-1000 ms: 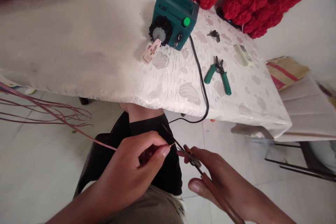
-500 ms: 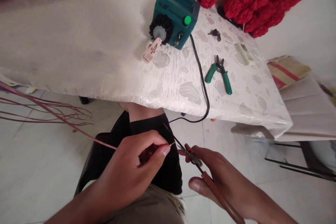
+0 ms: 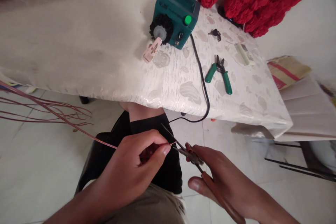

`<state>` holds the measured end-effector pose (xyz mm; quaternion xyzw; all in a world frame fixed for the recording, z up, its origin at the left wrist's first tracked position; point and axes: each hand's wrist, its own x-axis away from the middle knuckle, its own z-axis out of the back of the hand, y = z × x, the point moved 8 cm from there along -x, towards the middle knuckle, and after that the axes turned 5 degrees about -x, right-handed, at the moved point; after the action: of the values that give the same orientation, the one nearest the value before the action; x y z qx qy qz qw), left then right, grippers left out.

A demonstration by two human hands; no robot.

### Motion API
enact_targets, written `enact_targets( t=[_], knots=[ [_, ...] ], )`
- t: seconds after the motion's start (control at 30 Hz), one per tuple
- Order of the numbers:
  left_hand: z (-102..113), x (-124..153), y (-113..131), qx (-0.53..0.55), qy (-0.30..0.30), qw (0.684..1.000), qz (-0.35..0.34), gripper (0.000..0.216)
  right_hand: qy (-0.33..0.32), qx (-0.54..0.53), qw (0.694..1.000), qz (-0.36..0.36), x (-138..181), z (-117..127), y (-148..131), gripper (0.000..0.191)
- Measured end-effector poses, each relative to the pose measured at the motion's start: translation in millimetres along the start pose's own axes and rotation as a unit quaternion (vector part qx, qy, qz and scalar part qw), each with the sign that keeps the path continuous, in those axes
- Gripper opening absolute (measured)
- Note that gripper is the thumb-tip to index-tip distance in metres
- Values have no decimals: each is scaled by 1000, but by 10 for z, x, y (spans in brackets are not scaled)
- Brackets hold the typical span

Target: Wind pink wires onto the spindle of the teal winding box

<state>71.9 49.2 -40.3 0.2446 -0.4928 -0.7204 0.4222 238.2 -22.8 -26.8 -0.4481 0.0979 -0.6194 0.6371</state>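
My left hand [image 3: 141,164] pinches a reddish-pink wire [image 3: 97,140] between thumb and index finger. The wire's thin, copper-coloured tip [image 3: 173,143] pokes out past the fingertips, over my lap. In my right hand [image 3: 223,178] is a pair of scissors [image 3: 193,156] with brown handles. Their blades are spread and point up and left, with the wire tip lying between or just beside them; I cannot tell exactly which. Part of the handles is hidden by my fingers.
On the table [image 3: 91,59] stand a teal motor device [image 3: 174,14], green-handled wire strippers [image 3: 219,73], keys [image 3: 215,34] and red artificial flowers [image 3: 262,0]. A black cable [image 3: 201,73] hangs over the edge. More pink wires [image 3: 52,106] hang at left.
The scissors have shifted slightly left and their blades now sit closer around the wire tip. My left hand and the wire have stayed nearly still.
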Motion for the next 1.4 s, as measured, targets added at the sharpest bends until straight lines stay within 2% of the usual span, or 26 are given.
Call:
enact_targets(
  t=[0.2,0.27,0.4,0.6,0.9,1.27,1.4],
  knots=[
    [-7,-4,-7,4,-12,1000,8,20,12,-5,1000,11,0,48,-66,29],
    [-10,-8,2,4,-14,1000,7,21,17,-4,1000,-9,-15,42,-10,29],
    [-14,-14,25,4,-15,1000,-1,23,21,-8,997,-69,-47,-11,161,46],
    [-32,4,8,9,-18,1000,-3,21,23,-9,997,-73,-52,-43,212,48],
    [6,4,10,4,-5,1000,3,22,32,-17,999,-15,-73,-29,116,41],
    [6,-3,8,-2,6,1000,-5,21,6,-34,999,-5,-64,-74,60,27],
    [19,1,1,0,12,1000,-4,20,1,-30,1000,-6,-58,-90,59,28]
  ],
)
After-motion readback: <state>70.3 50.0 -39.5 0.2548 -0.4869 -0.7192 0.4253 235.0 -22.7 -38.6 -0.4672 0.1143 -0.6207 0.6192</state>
